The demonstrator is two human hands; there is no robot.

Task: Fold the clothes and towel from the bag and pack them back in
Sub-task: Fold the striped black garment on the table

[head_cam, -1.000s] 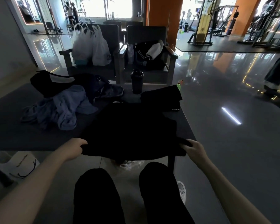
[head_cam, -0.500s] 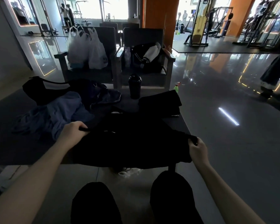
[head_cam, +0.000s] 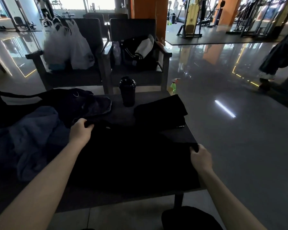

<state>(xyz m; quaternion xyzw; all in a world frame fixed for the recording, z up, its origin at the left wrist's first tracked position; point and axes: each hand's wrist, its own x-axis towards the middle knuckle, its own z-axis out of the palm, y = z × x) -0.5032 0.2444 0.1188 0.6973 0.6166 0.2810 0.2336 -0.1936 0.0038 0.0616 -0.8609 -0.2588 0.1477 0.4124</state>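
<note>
On the dark counter [head_cam: 176,136], a black garment [head_cam: 131,161] lies spread flat between the two hands. The left hand [head_cam: 81,131] has its fingers curled round the cloth's far left edge. The right hand [head_cam: 201,157] pinches the right-hand corner, just at the counter's rim.

The main risk, as I judge it, is a crooked fold. The hands grip at different depths, so bringing the cloth over could leave it skewed or bunched (black fabric on a dark top makes the edges hard to read). On the right the cloth sits close to the rim, so any slack could slide off toward the floor. A wide sweep by the left hand might drag the blue cloth [head_cam: 28,140] heaped just beside it, or catch the bag [head_cam: 60,101] behind. Too long a reach could muss the folded black piece [head_cam: 161,113] or tip the bottle [head_cam: 127,92].
</note>
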